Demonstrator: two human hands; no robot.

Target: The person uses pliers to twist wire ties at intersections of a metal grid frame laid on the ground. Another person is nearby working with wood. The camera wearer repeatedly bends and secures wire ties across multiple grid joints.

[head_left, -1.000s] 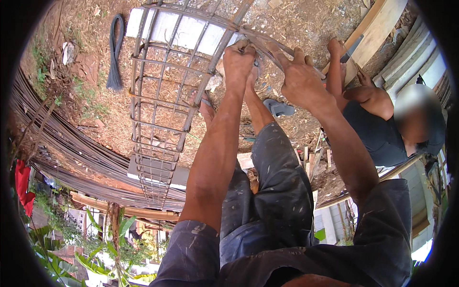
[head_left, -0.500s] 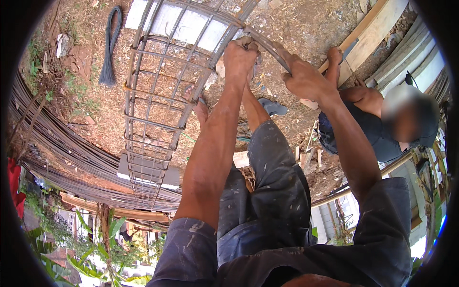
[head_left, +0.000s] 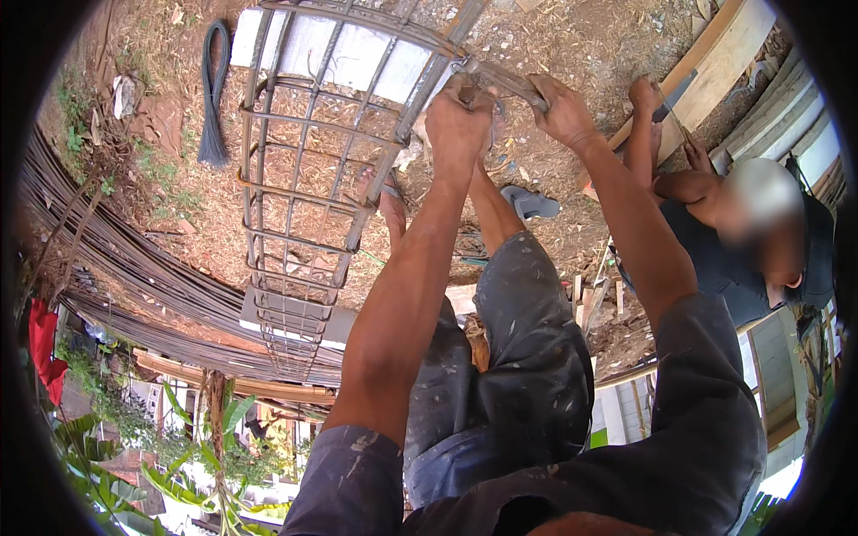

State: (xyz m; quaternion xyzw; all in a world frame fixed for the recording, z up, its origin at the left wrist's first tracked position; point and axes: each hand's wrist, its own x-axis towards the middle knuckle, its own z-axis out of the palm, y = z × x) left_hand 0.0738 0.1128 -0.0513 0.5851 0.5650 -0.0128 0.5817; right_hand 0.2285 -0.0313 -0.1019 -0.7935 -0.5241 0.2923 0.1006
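A long cage of steel reinforcing bars [head_left: 315, 170] with square stirrups stretches away in front of me, at left. My left hand [head_left: 460, 116] is closed beside the cage's right edge bar; what its fingers hold is hidden. In my right hand [head_left: 563, 112] is a long brownish tool [head_left: 505, 80], gripped near its right end. The tool's other end meets the cage corner just above my left hand. Whether it has one handle or two cannot be made out.
White boards [head_left: 313, 45] lie beneath the cage. A wire bundle [head_left: 213, 94] rests at far left, with long bars [head_left: 134, 259] stacked below it. At right another person [head_left: 733, 223] crouches with a saw-like blade by a plank [head_left: 715, 80]. A grey sandal [head_left: 532, 202] lies on the ground.
My right hand has risen slightly and moved right, and the tool now lies flatter. My left hand has shifted a little right and down in view. The other person's hands have moved.
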